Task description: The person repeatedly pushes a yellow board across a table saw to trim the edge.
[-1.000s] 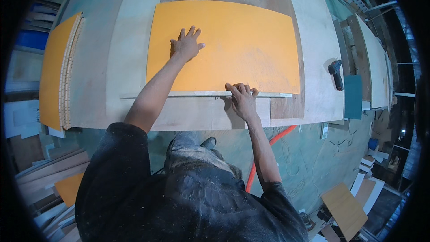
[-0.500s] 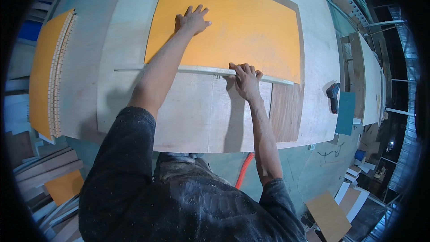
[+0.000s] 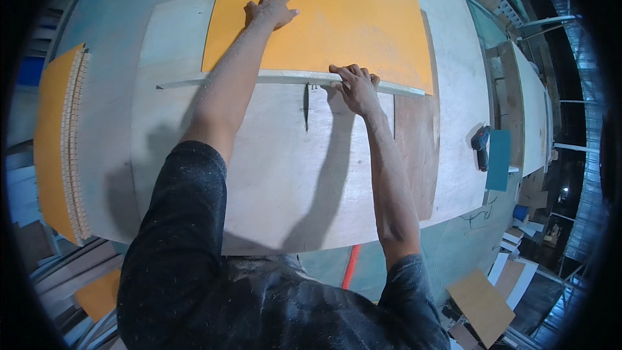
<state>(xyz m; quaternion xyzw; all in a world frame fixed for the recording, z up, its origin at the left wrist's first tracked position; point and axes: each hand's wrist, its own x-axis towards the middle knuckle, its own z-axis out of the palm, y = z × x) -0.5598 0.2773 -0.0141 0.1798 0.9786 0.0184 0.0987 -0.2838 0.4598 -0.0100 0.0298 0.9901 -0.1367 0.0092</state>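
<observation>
The left hand (image 3: 272, 11) is lying flat and spread on a dusty orange board (image 3: 343, 29) resting on pale wood (image 3: 265, 188). The right hand (image 3: 358, 89) is gripping the long, thin strip (image 3: 285, 78) along its near edge.

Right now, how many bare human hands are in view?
2: the left hand on the flat orange rectangular panel; the right hand touching the long pale strip along its near edge.

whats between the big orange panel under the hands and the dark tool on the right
In the head view, brown board shows past the orange panel, then pale worktop up to the dark tool.
</observation>
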